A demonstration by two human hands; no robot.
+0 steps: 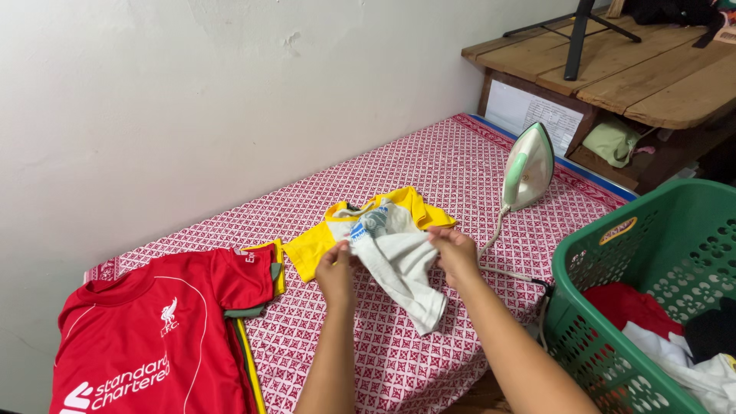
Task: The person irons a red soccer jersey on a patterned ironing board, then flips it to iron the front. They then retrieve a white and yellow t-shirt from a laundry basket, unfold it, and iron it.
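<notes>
A small white and yellow shirt [395, 249] with a blue print lies crumpled on the red patterned cloth [452, 165] covering the surface. My left hand [336, 270] pinches its left edge. My right hand [454, 251] grips its right edge, lifting the white fabric a little. A red football jersey [161, 330] lies flat at the near left, on top of other folded clothes with yellow and green edges.
A white and green iron [527, 167] stands upright to the right of the shirt, its cord running toward the near edge. A green laundry basket [659, 253] with clothes sits at the right. A wooden table [652, 73] stands at the back right.
</notes>
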